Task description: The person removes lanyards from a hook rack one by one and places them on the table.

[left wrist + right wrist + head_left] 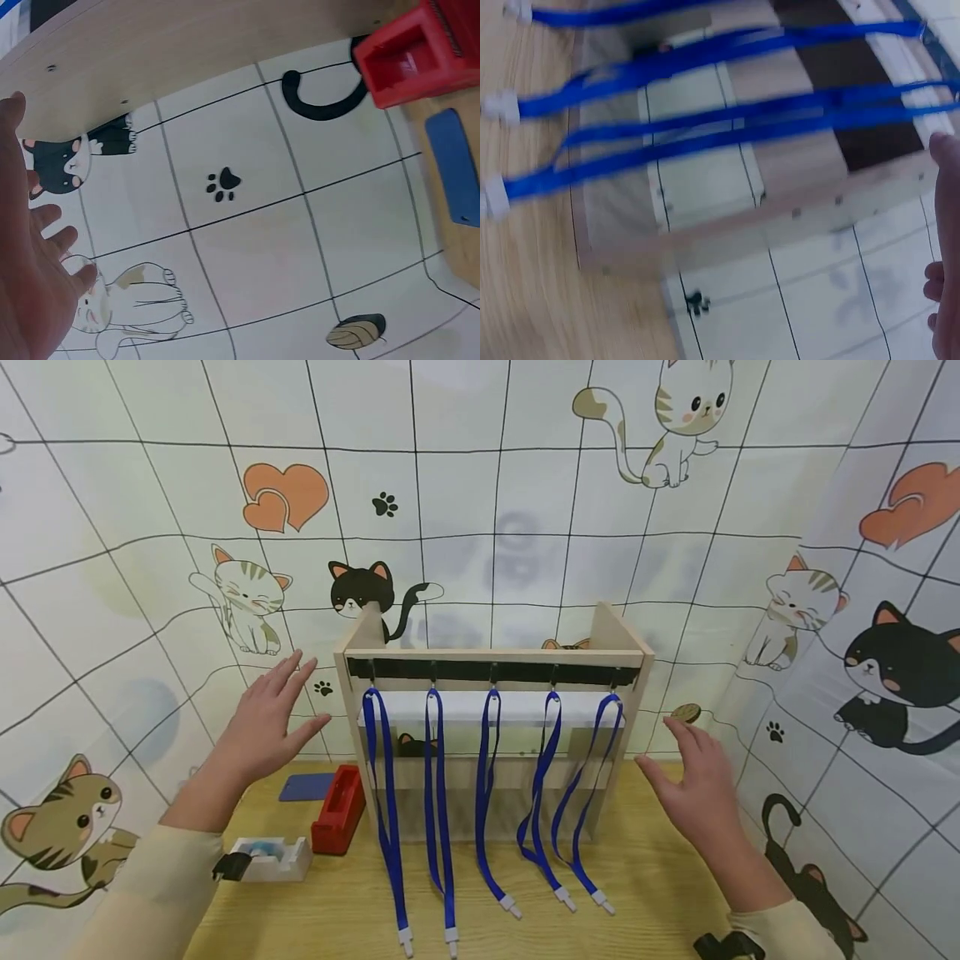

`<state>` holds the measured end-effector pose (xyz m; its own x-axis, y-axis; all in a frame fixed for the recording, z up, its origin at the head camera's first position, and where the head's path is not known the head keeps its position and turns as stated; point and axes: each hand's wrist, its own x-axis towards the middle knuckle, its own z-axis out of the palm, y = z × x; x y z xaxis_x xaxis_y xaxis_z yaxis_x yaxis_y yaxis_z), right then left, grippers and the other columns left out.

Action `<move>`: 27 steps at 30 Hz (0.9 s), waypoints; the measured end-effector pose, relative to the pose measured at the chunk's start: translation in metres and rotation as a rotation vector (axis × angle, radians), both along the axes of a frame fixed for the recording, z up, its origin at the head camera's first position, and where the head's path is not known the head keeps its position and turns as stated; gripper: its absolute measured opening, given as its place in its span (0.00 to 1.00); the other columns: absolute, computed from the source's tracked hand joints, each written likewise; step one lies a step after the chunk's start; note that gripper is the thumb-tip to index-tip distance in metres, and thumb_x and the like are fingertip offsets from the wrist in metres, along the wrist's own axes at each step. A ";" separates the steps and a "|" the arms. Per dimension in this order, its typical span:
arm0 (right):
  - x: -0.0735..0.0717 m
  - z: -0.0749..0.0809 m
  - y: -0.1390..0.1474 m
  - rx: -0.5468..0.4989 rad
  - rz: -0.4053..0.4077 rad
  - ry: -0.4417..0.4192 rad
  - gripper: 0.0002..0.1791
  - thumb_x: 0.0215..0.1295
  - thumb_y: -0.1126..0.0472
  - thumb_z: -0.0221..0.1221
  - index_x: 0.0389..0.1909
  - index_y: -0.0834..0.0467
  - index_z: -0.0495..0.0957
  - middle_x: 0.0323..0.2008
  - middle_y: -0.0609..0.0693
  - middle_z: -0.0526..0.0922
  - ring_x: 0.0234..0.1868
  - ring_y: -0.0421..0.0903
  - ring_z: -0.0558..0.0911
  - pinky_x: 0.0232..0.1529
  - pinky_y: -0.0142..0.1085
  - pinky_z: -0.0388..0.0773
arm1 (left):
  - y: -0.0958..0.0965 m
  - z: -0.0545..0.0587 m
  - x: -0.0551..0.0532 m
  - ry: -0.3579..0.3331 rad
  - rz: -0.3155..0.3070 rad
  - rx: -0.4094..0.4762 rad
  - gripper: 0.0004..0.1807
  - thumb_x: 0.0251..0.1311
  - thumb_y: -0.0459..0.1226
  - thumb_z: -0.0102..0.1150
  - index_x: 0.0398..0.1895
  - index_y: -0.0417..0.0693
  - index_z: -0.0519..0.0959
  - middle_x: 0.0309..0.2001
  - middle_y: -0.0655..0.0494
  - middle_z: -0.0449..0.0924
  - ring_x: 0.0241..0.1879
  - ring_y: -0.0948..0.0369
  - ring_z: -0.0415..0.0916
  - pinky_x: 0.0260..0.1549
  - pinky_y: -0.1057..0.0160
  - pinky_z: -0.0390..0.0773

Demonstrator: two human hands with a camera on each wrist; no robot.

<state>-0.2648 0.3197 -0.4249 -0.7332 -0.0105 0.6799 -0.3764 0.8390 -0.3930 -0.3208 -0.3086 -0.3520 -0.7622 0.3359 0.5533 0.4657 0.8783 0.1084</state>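
Several blue lanyards (pixel 439 793) with white clips hang from hooks on the dark strip (pixel 465 672) across a light wooden rack (pixel 495 772). To the rack's left my left hand (pixel 268 722) is raised, palm toward the rack, fingers straight and holding nothing; the left wrist view shows the same hand (pixel 34 262) at its edge. On the other side my right hand (pixel 693 777) hovers beside the rack, apart from it, with relaxed fingers and nothing held. In the right wrist view the lanyards (pixel 705 142) look blurred, and only part of the right hand (pixel 949 247) appears.
Left of the rack a red tape dispenser (pixel 337 810), a white holder (pixel 281 862) with a bluish roll and a flat blue rectangular piece (pixel 306 787) lie on the wooden table (pixel 315 918). Cat-patterned sheeting (pixel 480 485) stands behind and at both sides.
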 end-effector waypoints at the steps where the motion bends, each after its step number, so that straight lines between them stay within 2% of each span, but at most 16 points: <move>1: 0.004 -0.001 -0.007 -0.054 0.005 0.012 0.40 0.73 0.53 0.73 0.80 0.63 0.71 0.68 0.69 0.76 0.68 0.72 0.72 0.64 0.72 0.67 | 0.001 0.004 0.000 0.009 -0.021 0.017 0.50 0.76 0.55 0.63 0.92 0.50 0.52 0.89 0.39 0.48 0.84 0.32 0.51 0.78 0.25 0.50; 5: 0.013 -0.006 -0.038 -0.201 0.017 0.047 0.33 0.71 0.62 0.75 0.73 0.65 0.76 0.58 0.63 0.81 0.57 0.62 0.80 0.57 0.54 0.76 | 0.007 0.019 0.004 0.022 -0.066 0.083 0.50 0.75 0.52 0.65 0.92 0.54 0.51 0.90 0.45 0.48 0.85 0.35 0.50 0.77 0.25 0.54; 8: 0.017 -0.012 -0.058 -0.257 0.016 0.065 0.30 0.69 0.64 0.76 0.69 0.65 0.78 0.52 0.59 0.82 0.48 0.53 0.82 0.51 0.37 0.76 | 0.012 0.028 0.004 0.023 -0.088 0.129 0.49 0.75 0.52 0.65 0.92 0.57 0.52 0.90 0.49 0.48 0.86 0.37 0.50 0.77 0.25 0.55; 11: 0.018 -0.017 -0.072 -0.305 0.001 0.074 0.27 0.70 0.64 0.76 0.67 0.64 0.80 0.46 0.55 0.81 0.40 0.47 0.80 0.43 0.27 0.76 | 0.020 0.032 0.001 0.038 -0.111 0.163 0.48 0.76 0.52 0.64 0.92 0.59 0.53 0.90 0.51 0.50 0.86 0.39 0.50 0.76 0.24 0.56; 16: 0.017 -0.020 -0.087 -0.395 -0.015 0.057 0.26 0.70 0.63 0.76 0.65 0.65 0.80 0.42 0.56 0.82 0.36 0.43 0.79 0.38 0.23 0.76 | 0.032 0.036 -0.005 0.068 -0.168 0.235 0.45 0.76 0.51 0.64 0.91 0.60 0.56 0.89 0.52 0.54 0.86 0.42 0.52 0.75 0.25 0.59; 21: 0.016 -0.021 -0.098 -0.469 -0.004 0.044 0.27 0.69 0.65 0.76 0.63 0.67 0.77 0.43 0.58 0.81 0.37 0.44 0.79 0.37 0.21 0.75 | 0.043 0.038 -0.010 0.094 -0.217 0.298 0.42 0.74 0.47 0.66 0.88 0.56 0.62 0.87 0.51 0.59 0.84 0.42 0.57 0.74 0.25 0.61; 24: 0.014 -0.022 -0.103 -0.482 -0.001 0.047 0.27 0.69 0.65 0.76 0.63 0.67 0.75 0.43 0.58 0.80 0.37 0.46 0.80 0.37 0.21 0.75 | 0.049 0.039 -0.013 0.107 -0.268 0.335 0.37 0.74 0.42 0.67 0.84 0.51 0.67 0.84 0.50 0.64 0.81 0.43 0.61 0.75 0.29 0.65; 27: 0.012 -0.023 -0.108 -0.487 -0.010 0.053 0.28 0.69 0.66 0.77 0.62 0.66 0.74 0.44 0.57 0.80 0.36 0.46 0.80 0.36 0.21 0.75 | 0.054 0.038 -0.014 0.127 -0.323 0.359 0.32 0.76 0.36 0.65 0.80 0.44 0.71 0.81 0.49 0.69 0.79 0.44 0.66 0.75 0.39 0.69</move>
